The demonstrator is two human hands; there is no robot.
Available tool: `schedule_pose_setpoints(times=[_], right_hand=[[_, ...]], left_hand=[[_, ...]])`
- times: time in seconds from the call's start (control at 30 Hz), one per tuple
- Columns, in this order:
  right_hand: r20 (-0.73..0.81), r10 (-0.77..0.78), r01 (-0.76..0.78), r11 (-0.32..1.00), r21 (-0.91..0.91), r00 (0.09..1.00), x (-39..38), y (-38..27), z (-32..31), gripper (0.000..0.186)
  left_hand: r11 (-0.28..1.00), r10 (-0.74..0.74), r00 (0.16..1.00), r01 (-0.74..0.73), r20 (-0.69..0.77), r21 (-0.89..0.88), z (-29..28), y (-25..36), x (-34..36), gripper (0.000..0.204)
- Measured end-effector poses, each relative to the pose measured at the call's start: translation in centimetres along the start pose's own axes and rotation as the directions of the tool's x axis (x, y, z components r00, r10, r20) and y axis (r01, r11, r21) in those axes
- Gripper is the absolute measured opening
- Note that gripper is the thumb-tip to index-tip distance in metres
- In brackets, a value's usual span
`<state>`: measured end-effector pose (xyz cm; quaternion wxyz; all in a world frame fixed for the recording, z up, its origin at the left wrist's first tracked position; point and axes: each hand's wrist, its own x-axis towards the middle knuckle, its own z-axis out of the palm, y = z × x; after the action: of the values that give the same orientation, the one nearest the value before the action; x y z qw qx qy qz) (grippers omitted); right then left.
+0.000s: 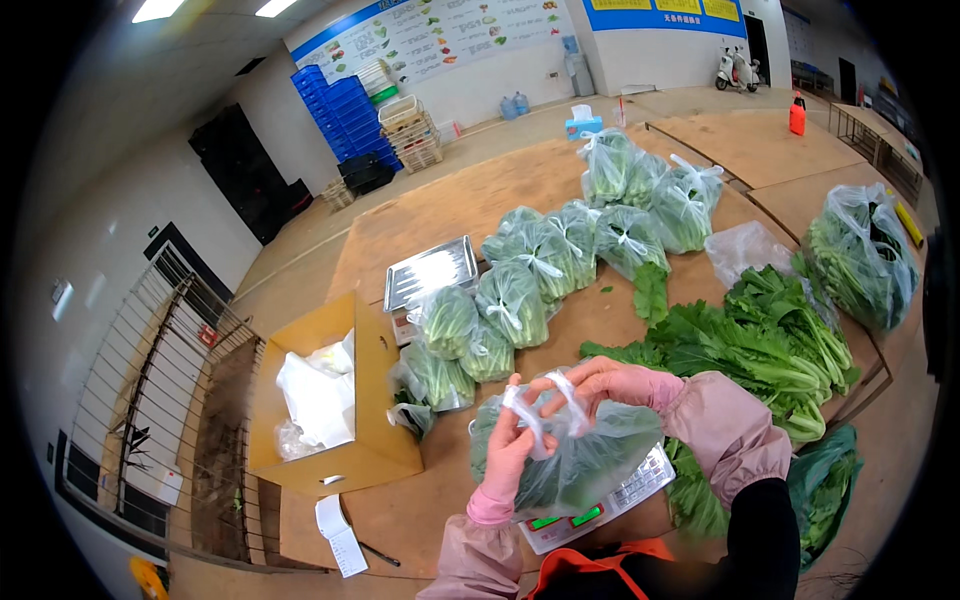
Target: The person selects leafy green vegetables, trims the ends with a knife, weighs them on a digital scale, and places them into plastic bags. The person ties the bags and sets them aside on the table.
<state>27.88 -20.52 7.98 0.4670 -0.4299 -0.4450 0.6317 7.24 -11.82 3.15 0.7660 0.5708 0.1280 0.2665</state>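
A clear plastic bag of leafy greens [590, 465] rests on a white digital scale [648, 482] with lit green displays, right in front of me. My left hand [505, 458] is closed on one twisted white handle of the bag. The other handle loops over the fingers of my right hand [622, 385], which is also closed on it. Both handles are pulled up above the bag. Beyond my right hand lies a heap of loose leafy greens [750, 340]. Tied bags of greens [510, 300] stand in a cluster just past the bag in my hands.
A cardboard box [385, 400] holding white plastic bags stands left, near a metal tray [430, 272]. A notepad [340, 535] and pen [375, 550] lie at the near edge. A large filled bag [862, 255] sits far right; a green bag [825, 495] is at lower right.
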Motion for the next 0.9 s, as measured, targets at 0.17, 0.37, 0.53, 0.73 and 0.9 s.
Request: schedule_pose_setpoints(times=[0.17, 0.37, 0.53, 0.73, 0.9], right_hand=[[0.06, -0.042, 0.051, 0.986, -0.159, 0.997, 0.6, 0.6, 2.1, 0.047], [-0.212, -0.175, 0.053, 0.874, -0.483, 0.962, 2.1, 1.2, -2.5, 0.046], [-0.362, -0.201, -0.048, 0.816, -0.576, 0.91, 4.6, 2.4, -3.7, 0.036], [-0.031, -0.148, 0.141, 0.977, -0.158, 0.988, 5.7, 2.5, -6.9, 0.042], [-0.233, -0.195, -0.008, 0.751, -0.66, 0.953, 6.6, 2.2, -4.6, 0.03]], left_hand=[[0.985, 0.092, 0.995, -0.085, -0.045, 0.147, 2.0, -1.6, 1.5, 0.081], [0.958, 0.093, 0.977, -0.035, -0.194, 0.284, 0.7, -3.1, 0.9, 0.01], [0.919, -0.325, 0.945, 0.327, -0.045, 0.219, 1.0, -0.9, -0.3, 0.014], [0.928, -0.266, 0.964, 0.256, -0.002, 0.272, 1.0, 0.0, -0.5, 0.021], [0.81, -0.033, 0.979, -0.091, 0.199, 0.579, 1.4, -0.8, -0.8, 0.024]])
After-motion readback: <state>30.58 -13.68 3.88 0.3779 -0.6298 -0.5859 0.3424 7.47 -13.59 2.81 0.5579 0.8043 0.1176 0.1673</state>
